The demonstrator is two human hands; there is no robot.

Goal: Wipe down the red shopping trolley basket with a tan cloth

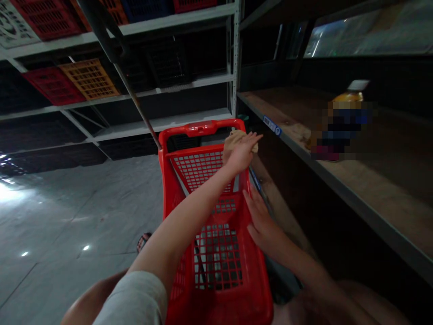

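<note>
Centrally, one red plastic basket (pixel 216 253) with a mesh wall and a red handle (pixel 202 127) at its far end is seen from above, standing on a grey floor (pixel 77 207) just beside a wooden shelf unit. The left hand (pixel 241 151) is extended over the far right corner of the basket, palm down and fingers straight, and is laid on a tan cloth (pixel 233 137) that rests at the rim; whether the cloth is pinched underneath cannot be told, since the hand covers it. The right hand (pixel 262 223) is spread open, fingers apart, and is pressed flat against the basket's right rim, with nothing held in it. One long pole (pixel 135 101) (dark above, metallic below) is leaned from the upper left down to the basket's far left corner. To the right, one wooden shelf board (pixel 372 194) carries a single bottle (pixel 348 97) with a white cap and orange contents, its label blurred, well apart from both hands. One blue tag (pixel 272 125) is fixed to the shelf edge. Behind, on white racking (pixel 169 20), coloured crates are stored: at least two red (pixel 54 85) and two orange (pixel 89 79) are counted, the rest being too dark to number.
</note>
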